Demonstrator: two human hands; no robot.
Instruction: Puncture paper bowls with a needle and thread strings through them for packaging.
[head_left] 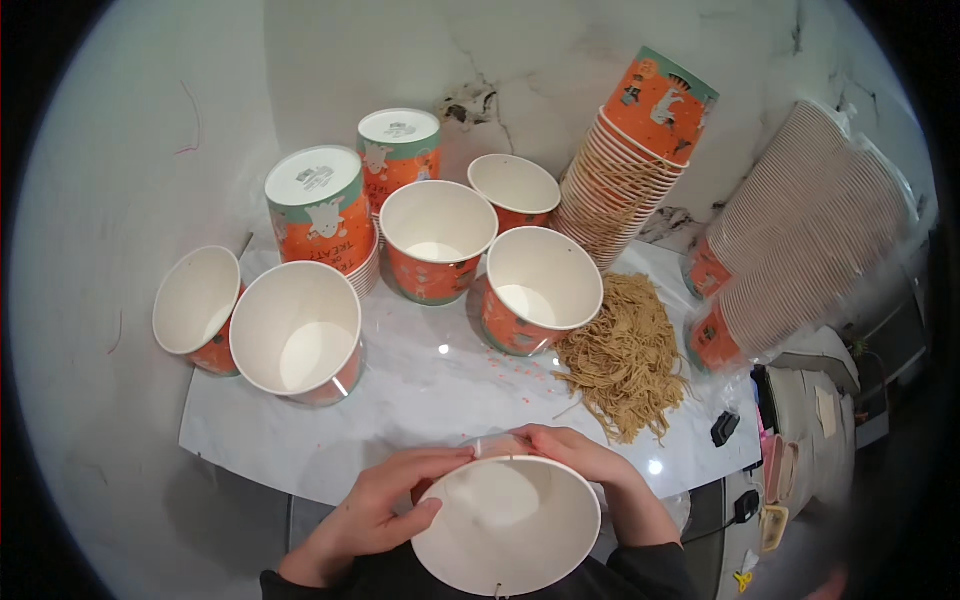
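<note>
A white-lined paper bucket [510, 525] is tilted with its mouth toward me, close to my body at the table's front edge. My left hand [385, 495] is closed on its left side, thumb over the rim and fingers around the outer wall. My right hand [580, 455] bends round the far side, fingers closed against the wall just below the rim. Whether those fingers also pinch a cord is hidden. Small brown bits of cord show at the far and near rim. Beyond my right hand lies a heap of tan cords [628, 365].
Upright orange-and-green buckets [325, 380] stand across the marble-patterned table [420, 400], with upside-down stacks [320, 235] behind them. A tall leaning stack [620, 175] rises behind the cords. Plastic-wrapped stacks [800, 240] stand at right, near a small black object [725, 429].
</note>
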